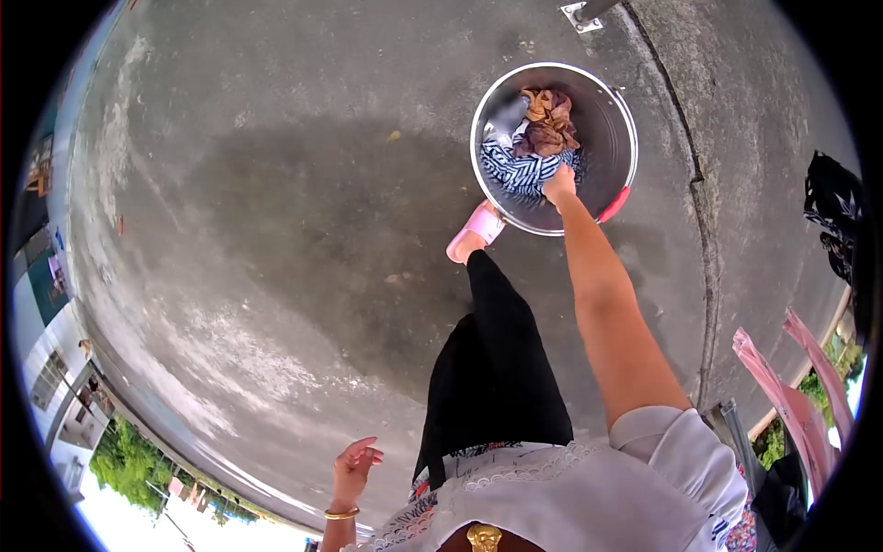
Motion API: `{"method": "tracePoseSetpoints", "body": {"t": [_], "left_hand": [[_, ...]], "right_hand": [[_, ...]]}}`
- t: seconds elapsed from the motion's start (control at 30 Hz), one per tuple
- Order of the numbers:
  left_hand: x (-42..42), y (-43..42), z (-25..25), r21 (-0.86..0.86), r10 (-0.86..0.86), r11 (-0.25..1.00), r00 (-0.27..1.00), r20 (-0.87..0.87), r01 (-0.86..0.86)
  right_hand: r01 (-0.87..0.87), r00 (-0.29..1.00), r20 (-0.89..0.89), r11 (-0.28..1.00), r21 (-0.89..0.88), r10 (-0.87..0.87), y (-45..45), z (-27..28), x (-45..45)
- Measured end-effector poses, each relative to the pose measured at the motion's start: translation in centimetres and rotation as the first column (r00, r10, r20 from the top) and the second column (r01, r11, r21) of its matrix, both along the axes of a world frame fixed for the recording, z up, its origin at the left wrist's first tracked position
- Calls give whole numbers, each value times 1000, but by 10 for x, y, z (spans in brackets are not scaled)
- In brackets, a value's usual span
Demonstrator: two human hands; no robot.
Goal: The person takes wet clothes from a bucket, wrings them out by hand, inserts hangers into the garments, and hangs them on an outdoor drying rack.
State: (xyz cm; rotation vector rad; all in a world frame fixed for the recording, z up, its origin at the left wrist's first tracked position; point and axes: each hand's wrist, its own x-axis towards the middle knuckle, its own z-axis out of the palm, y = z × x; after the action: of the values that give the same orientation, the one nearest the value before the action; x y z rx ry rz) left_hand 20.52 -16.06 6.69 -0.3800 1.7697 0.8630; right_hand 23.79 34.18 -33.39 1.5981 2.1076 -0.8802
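A metal bucket (629, 120) with a red grip on its handle stands on the ground before me. Inside it lie a navy-and-white striped cloth (520, 172), a crumpled brown and orange cloth (549, 129) and a greyish-white piece (506, 120). My right hand (559, 184) reaches over the near rim, its fingers closed on the striped cloth, the fingertips partly hidden. Low on the left, my left hand (355, 467) hangs in the air with a gold bangle at the wrist. Its fingers are loosely bent and apart, and it holds nothing.
My foot in a pink slipper (478, 230) is close against the bucket. A crack (696, 175) runs along the concrete floor (303, 212) to the right. Dark patterned clothing (832, 207) and pink fabric (782, 386) hang at the right. A metal post base (582, 17) stands at the top.
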Motion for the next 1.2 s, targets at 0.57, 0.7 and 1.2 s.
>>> {"method": "tracePoseSetpoints", "body": {"t": [0.57,0.7,1.2], "left_hand": [[-80,72,8,23,87,996,996,-3,-87],[-76,68,9,-107,104,989,995,10,-102],[-96,123,-22,209,-229,950,973,-40,232]], "right_hand": [[56,992,-105,990,-129,-70,-19,14,49],[733,534,-81,509,-452,-841,4,-3,3],[197,765,-611,977,-83,-206,-47,162,33]]}}
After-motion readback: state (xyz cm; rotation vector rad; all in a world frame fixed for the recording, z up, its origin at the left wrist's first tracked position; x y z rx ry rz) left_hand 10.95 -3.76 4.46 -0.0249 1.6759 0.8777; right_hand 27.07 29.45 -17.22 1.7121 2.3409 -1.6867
